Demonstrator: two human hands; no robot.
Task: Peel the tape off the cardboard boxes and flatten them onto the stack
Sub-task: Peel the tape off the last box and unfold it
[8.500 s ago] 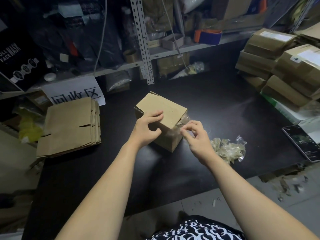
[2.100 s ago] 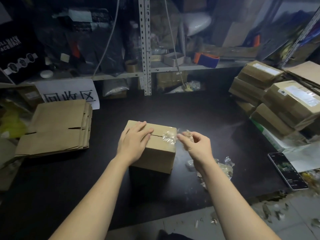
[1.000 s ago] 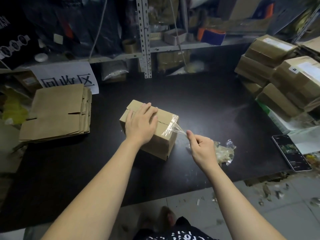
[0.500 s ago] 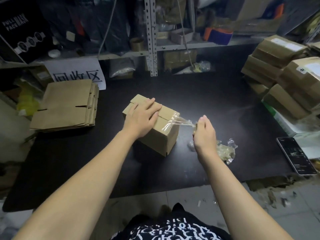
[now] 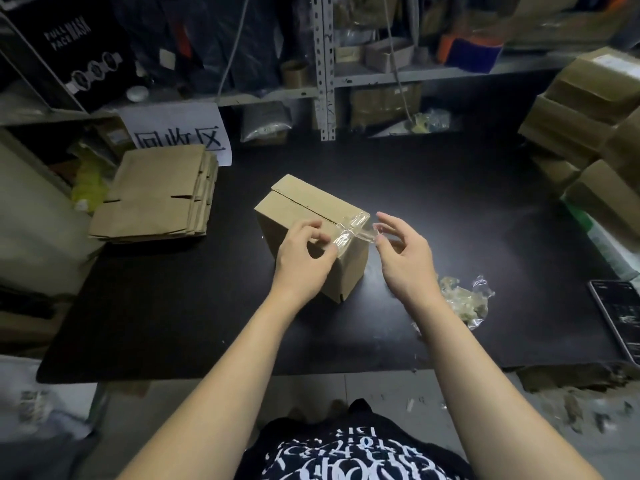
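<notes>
Tape (image 5: pixel 354 229) part-lifted at box (image 5: pixel 300 205) corner. Right hand (image 5: pixel 407 261) pinches its free end, thumb and forefinger. Left hand (image 5: pixel 300 262) curled at taped edge; grip unclear.

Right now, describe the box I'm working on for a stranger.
On the black table, between the flattened stack at left and piled boxes at right, stands one lone box. Only it has clear tape peeling off its top, pinched by the right hand.
</notes>
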